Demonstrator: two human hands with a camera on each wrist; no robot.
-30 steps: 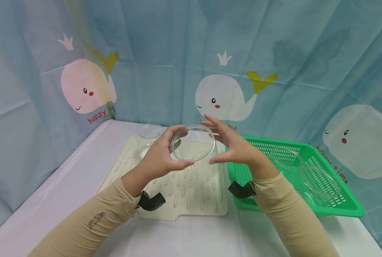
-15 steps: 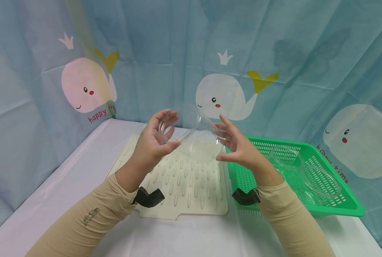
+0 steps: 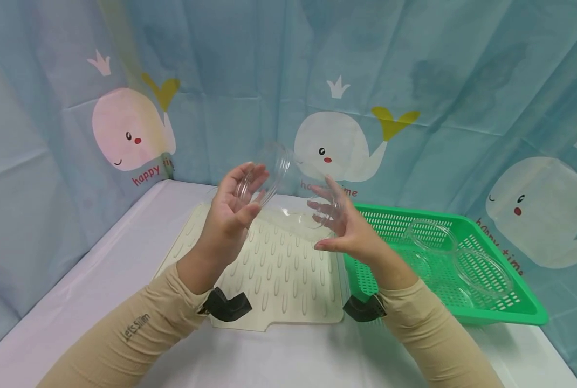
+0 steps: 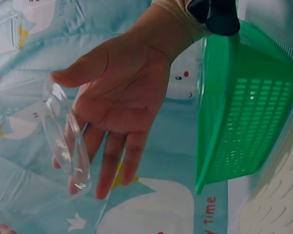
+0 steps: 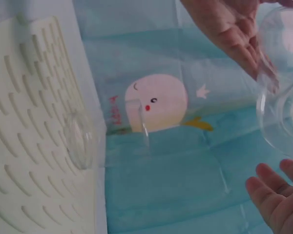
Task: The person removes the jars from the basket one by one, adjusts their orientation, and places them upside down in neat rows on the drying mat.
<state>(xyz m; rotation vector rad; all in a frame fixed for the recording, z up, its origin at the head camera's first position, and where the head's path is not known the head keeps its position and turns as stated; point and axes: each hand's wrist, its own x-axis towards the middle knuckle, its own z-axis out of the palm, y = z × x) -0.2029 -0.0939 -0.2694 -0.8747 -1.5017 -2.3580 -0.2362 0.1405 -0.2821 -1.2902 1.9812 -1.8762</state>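
Observation:
A clear, deep bowl point(image 3: 293, 186) is held above the cream ridged mat point(image 3: 279, 269), tipped on its side with its rim to the left. My left hand point(image 3: 230, 205) grips the rim between thumb and fingers; the left wrist view shows this rim point(image 4: 63, 131) at the fingers. Beside the bowl's base is my right hand point(image 3: 344, 221), its fingers spread and seen through the clear wall. A gap shows between those fingertips point(image 5: 268, 187) and the bowl in the right wrist view. Whether any other right finger touches the base, I cannot tell.
A green perforated basket point(image 3: 507, 312) stands at the right, with clear bowls point(image 3: 482, 272) in it. Another clear container point(image 5: 80, 141) stands on the mat, mostly behind my left hand in the head view. A blue whale-print curtain point(image 3: 249, 70) closes off the back.
The bowl has turned from its rim facing me to its rim facing left. My left hand has moved left and up with it, while my right hand stays beside the base.

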